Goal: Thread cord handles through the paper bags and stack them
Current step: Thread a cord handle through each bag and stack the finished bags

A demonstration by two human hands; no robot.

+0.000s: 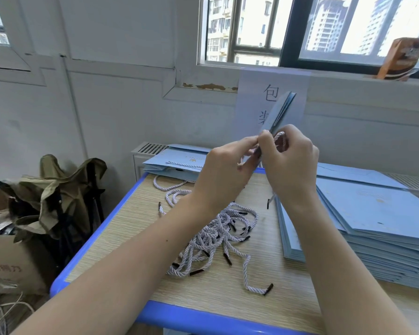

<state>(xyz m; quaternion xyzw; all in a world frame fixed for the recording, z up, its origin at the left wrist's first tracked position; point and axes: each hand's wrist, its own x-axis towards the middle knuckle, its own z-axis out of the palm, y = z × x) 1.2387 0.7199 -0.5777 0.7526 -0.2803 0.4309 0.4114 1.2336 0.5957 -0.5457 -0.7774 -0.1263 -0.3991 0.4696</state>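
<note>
A flat light-blue paper bag is held edge-on above the table, tilted up toward the window. My left hand pinches its lower edge. My right hand pinches a white twisted cord that loops at the bag's edge, and the cord's black-tipped end hangs below. A heap of loose white cords with black tips lies on the table under my arms. A thick stack of flat blue bags lies at the right. Bags with cords fitted lie stacked at the far left of the table.
The wooden table has a blue rim. A cardboard box and olive cloth over a dark folding frame stand at the left on the floor. A paper sign hangs on the wall, and an orange carton stands on the window sill.
</note>
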